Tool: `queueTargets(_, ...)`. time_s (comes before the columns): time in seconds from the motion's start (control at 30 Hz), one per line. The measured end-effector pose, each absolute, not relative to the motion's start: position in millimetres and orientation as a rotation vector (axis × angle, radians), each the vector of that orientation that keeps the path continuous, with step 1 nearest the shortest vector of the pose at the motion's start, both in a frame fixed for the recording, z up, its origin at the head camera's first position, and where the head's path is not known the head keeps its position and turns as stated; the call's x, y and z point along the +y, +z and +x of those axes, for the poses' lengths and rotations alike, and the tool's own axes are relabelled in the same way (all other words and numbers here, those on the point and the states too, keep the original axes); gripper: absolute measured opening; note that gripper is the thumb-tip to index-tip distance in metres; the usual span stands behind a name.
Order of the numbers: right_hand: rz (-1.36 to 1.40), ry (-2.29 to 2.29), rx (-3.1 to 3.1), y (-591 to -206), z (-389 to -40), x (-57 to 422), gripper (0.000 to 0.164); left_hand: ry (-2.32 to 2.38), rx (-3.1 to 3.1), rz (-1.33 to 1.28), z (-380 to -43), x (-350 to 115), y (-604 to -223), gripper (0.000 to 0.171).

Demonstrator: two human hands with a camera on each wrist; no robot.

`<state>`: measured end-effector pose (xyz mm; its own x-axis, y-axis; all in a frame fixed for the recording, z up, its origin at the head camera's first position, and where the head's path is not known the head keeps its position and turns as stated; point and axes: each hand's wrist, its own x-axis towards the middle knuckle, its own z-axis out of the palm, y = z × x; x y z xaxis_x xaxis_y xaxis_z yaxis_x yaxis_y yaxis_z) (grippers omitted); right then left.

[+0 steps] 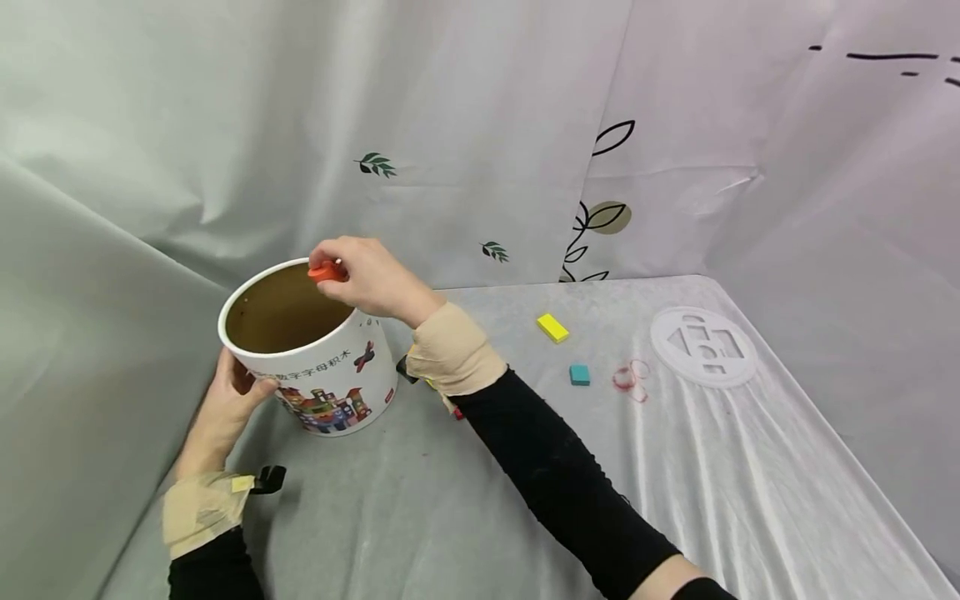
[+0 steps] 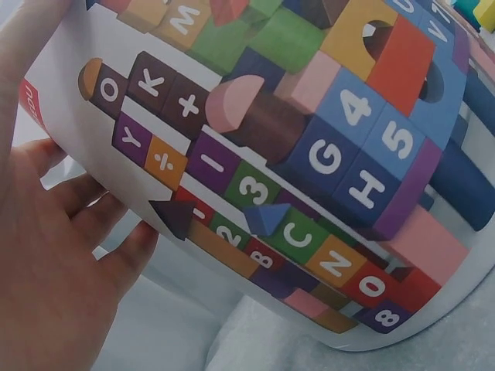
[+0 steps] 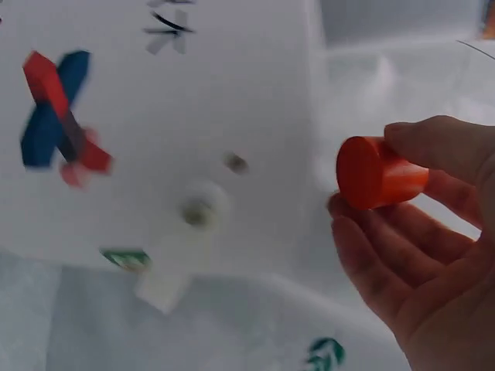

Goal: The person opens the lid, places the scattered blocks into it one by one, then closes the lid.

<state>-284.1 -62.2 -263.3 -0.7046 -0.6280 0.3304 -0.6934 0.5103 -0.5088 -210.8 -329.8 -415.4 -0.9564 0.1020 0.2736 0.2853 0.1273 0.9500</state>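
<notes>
The orange cylinder (image 3: pixel 371 173) was just above the bucket's rim, pinched between thumb and fingers of the right-hand grip (image 1: pixel 371 273); those fingers partly covered it. The left-hand grip (image 1: pixel 231 402) was curved round the bucket (image 1: pixel 381 362), fingertips partly out of sight behind its wall. The bucket's floor was hidden, and its print blurred in the right wrist view. The right sleeve (image 1: pixel 551 462) and wrap blocked something red and yellow beneath, too covered to identify. Beyond lay a yellow block (image 1: pixel 552 327), a teal block (image 1: pixel 580 375), faint red shapes (image 1: pixel 632 379), hard to make out, and a white disc (image 1: pixel 738 367) with shaped recesses. Pale cloth covered the table (image 1: pixel 450 517); leaf-printed sheeting (image 1: pixel 465 100) hung behind.
</notes>
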Motion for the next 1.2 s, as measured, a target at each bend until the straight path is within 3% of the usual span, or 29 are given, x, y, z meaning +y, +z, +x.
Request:
queueTargets(0.3, 1.169, 0.877, -2.693, -298, -291, -92, 0.023, -1.894, -2.317, -0.354, -210, -331, -415, 0.087)
queueTargets(0.67, 1.176, 0.730, -2.878, -292, -289, -100, 0.030, -1.937, -2.267, -0.401, -211, -333, -416, 0.087)
queueTargets(0.97, 1.160, 0.784, -2.828, -301, -291, -97, 0.015, -1.942, -2.275, -0.413, -211, -334, -419, 0.087)
queueTargets(1.2, 1.244, 0.926, -2.634, -302, -292, -90, 0.013, -1.953, -2.269, -0.372, -211, -333, -417, 0.088)
